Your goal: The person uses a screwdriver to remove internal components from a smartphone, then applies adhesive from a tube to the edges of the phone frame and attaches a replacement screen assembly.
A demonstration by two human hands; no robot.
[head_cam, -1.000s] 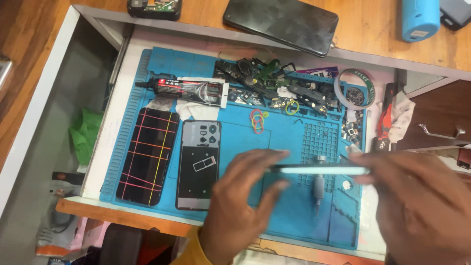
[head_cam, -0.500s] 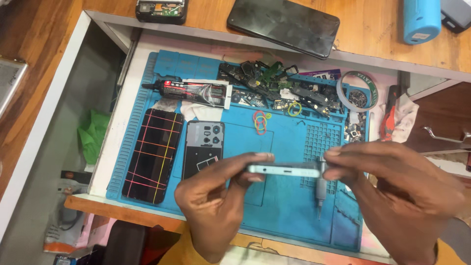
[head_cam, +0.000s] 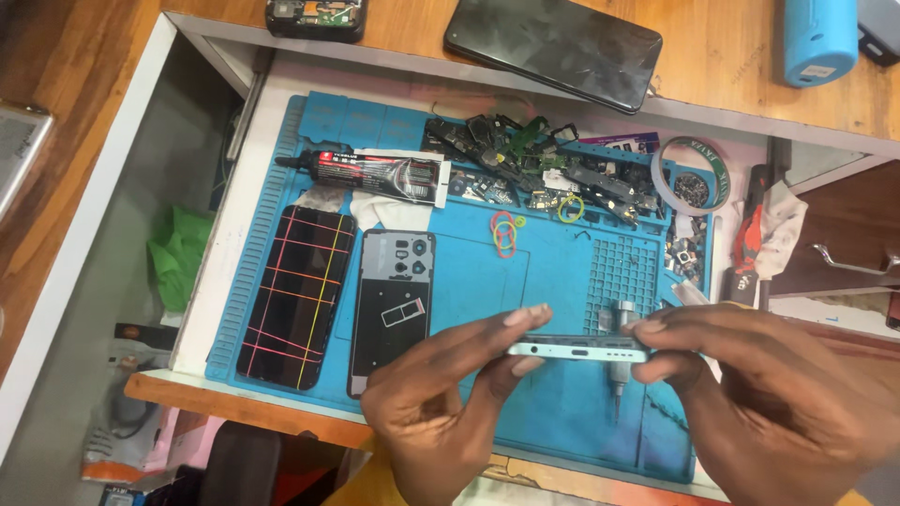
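While edge-on, phone frame (head_cam: 578, 349) pinched betw. both hands' fingers (head_cam: 506, 323).

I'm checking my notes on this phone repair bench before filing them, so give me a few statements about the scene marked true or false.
1. Both hands, left hand and right hand, hold the pale phone frame edge-on. True.
2. The phone frame lies flat on the blue mat. False: it is held above the mat.
3. The phone bound with coloured rubber bands lies left of the grey back cover. True.
4. The glue tube is in the right hand. False: it lies at the mat's upper left.
5. A dark phone rests on the wooden desktop. True.
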